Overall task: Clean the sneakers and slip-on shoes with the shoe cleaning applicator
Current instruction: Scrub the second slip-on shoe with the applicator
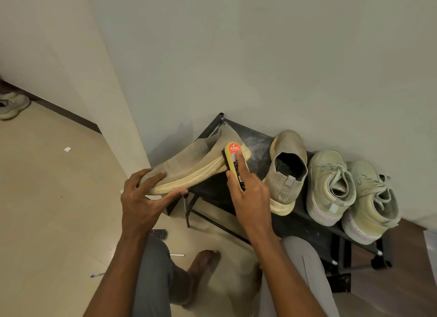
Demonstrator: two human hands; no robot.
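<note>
Fingers of my right hand [246, 189] pinched the shoe cleaning applicator [235, 162], forefinger laid straight along its back, its sponge face against the heel sole of the slip-on shoe [189, 165]. My left hand [144, 198] held that shoe's toe, fingers spread over the knit, thumb under the sole. I judged the shoe could twist out of that light hold if I pressed hard. Behind it stood the shoe rack [305, 219], carrying the other slip-on [286, 172] and two sneakers [331, 186] further along it.
</note>
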